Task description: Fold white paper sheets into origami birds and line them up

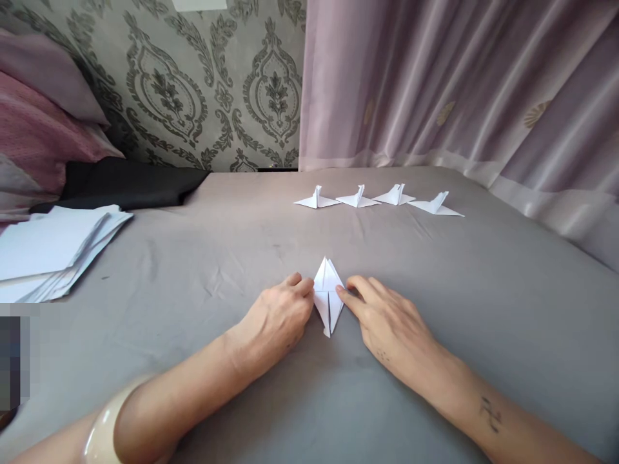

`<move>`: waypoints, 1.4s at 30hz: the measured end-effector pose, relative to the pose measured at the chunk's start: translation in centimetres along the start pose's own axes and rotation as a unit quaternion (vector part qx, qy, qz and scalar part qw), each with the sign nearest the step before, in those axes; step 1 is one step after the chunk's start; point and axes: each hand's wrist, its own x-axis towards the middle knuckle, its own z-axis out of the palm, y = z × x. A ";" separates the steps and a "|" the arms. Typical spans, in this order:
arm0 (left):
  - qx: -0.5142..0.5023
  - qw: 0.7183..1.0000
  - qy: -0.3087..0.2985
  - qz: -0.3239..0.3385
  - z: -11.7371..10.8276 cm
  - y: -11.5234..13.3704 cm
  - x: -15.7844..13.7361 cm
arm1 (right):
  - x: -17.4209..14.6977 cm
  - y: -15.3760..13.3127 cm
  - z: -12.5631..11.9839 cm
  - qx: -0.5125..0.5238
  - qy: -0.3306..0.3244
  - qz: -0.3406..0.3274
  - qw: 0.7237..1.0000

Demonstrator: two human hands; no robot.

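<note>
A white folded paper (325, 280), diamond-shaped with a crease across its middle and a slit down its lower half, lies on the grey cloth between my hands. At its left corner, my left hand (285, 309) has its fingers curled in and pinches the edge; the fingertips are partly hidden. My right hand (389, 312) holds the opposite corner, thumb tip resting on the paper and the other fingers bent beside it. The paper's narrow lower point faces me.
Several white folded paper birds (358, 198) stand in a row farther back on the grey cloth (217, 386). To the left lies a stack of white paper sheets (53, 241), near a black cloth (130, 180). Pink curtains (411, 84) hang at the back right.
</note>
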 end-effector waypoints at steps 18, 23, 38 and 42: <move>-0.448 0.867 0.105 -0.191 1.5 -1.1 1.5 | 1.3 2.3 0.5 0.376 0.073 0.244 0.891; -0.638 0.721 0.213 -0.168 0.7 0.1 1.5 | 1.5 1.9 0.0 0.448 0.176 0.252 0.840; -0.618 0.696 0.366 -0.015 0.4 2.0 0.2 | 0.0 -0.8 -3.1 0.417 0.327 0.039 0.847; -0.582 0.731 0.355 0.001 -0.2 2.1 -0.3 | 0.1 -0.2 -3.4 0.475 0.272 0.047 0.836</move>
